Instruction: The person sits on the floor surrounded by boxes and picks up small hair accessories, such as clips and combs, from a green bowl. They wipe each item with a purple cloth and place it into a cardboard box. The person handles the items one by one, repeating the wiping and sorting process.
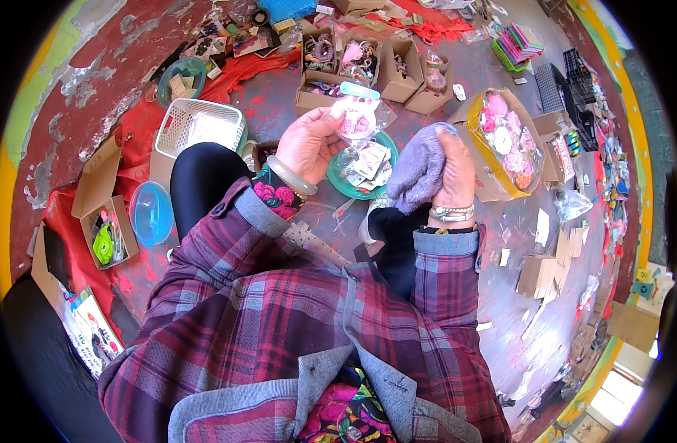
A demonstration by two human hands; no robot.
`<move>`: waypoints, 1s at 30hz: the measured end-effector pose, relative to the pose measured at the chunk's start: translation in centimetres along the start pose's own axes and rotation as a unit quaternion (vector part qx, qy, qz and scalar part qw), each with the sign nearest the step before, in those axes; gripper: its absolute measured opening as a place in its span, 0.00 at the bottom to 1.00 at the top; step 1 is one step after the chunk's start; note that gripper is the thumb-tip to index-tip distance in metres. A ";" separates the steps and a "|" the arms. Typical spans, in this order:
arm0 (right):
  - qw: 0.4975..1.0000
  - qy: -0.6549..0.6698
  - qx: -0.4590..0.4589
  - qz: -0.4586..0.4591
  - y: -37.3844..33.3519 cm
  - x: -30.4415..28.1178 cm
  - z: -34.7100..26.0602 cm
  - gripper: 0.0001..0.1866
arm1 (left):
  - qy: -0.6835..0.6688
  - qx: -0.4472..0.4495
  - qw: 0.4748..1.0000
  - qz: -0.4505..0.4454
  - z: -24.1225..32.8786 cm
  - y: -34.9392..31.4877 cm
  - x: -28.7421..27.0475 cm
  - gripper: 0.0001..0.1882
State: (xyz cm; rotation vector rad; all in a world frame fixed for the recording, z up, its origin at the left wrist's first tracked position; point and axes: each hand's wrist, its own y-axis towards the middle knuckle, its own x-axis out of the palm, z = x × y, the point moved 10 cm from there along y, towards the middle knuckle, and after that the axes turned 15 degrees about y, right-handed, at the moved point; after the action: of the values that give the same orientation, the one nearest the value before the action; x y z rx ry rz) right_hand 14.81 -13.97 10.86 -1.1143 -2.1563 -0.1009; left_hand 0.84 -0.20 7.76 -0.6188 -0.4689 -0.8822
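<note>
My left hand (303,146) pinches a small see-through plastic packet (357,119) between thumb and fingers. The packet has pink and white contents and a light-blue strip along its top. In my right hand (456,171) is a fuzzy grey-purple cloth (415,168), bunched up, with the fingers closed round its right side. Below and between the hands, a green plastic basin (338,184) stands on the floor with several small white packets (371,164) in it. The cloth and the packet are held apart from each other.
Ahead stand open cardboard boxes (399,68) with small goods. To the right is a box of pink items (501,140). A white basket (198,122), a blue tub (151,214) and an open carton (102,199) lie left. Cardboard pieces (541,273) litter the right floor.
</note>
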 end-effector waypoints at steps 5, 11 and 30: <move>0.986 -0.156 0.017 -0.057 0.1 1.9 1.7 0.09 | 0.025 0.031 0.999 -0.004 1.0 0.0 -0.4 0.05; 0.929 -0.360 -0.073 -0.040 0.8 2.2 0.6 0.23 | 0.024 0.040 0.999 0.012 1.4 -0.1 -0.7 0.04; 0.986 -0.092 -0.023 -0.138 0.1 4.6 0.6 0.13 | 0.188 0.041 0.981 0.005 2.2 -0.6 -0.4 0.06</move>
State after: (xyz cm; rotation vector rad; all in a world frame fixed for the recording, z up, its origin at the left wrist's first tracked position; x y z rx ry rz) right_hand 12.75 -10.55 13.24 -0.8715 -2.4773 -0.1789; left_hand -0.14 1.21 9.27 -0.3649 -0.1588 -0.9406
